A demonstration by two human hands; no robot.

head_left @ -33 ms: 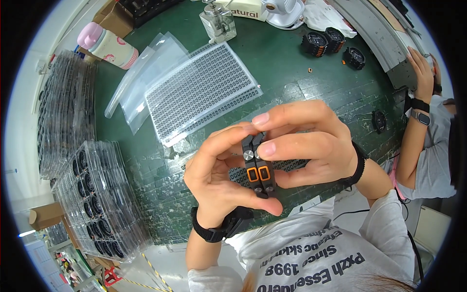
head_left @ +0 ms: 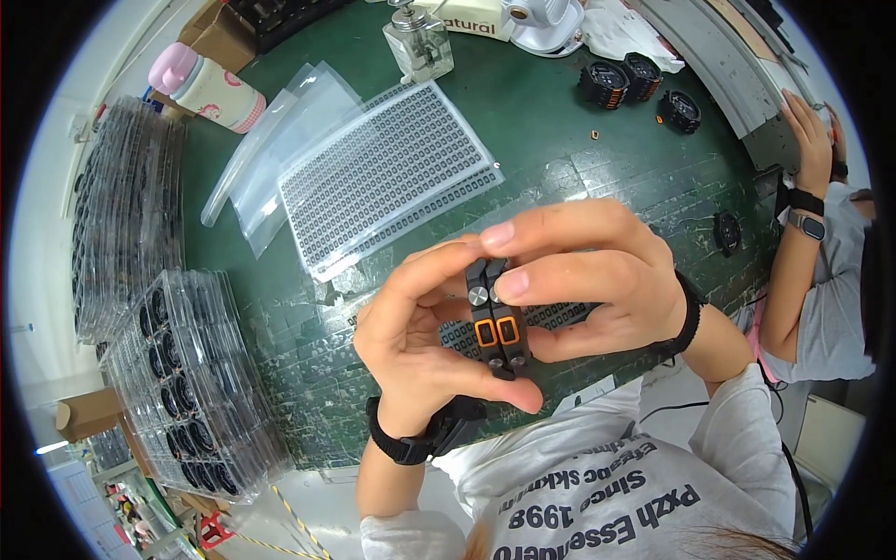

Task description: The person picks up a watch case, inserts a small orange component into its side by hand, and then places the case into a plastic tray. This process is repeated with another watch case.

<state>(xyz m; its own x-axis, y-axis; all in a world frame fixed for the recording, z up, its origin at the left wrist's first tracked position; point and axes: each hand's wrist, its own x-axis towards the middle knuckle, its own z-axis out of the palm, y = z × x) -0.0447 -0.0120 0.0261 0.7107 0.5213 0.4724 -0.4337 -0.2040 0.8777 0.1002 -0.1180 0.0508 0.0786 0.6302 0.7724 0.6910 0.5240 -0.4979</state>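
I hold two black watch cases (head_left: 497, 322) pressed together side by side, edge toward me, each showing an orange-framed button and small metal knobs. My left hand (head_left: 415, 331) grips them from the left, thumb curled under their lower end. From the right my right hand (head_left: 597, 280) pinches them, fingertips resting on their top. Both hands hover above the green work mat (head_left: 560, 149), close to my chest. A black band sits on each wrist.
A sheet of small gridded parts (head_left: 387, 173) lies beside clear plastic bags (head_left: 247, 177). Stacked clear trays (head_left: 187, 392) of black parts stand at the left. A pink-capped bottle (head_left: 210, 89), a glass bottle (head_left: 420, 42) and loose black watch cases (head_left: 621, 82) sit at the back. Another person (head_left: 812, 271) works at the right.
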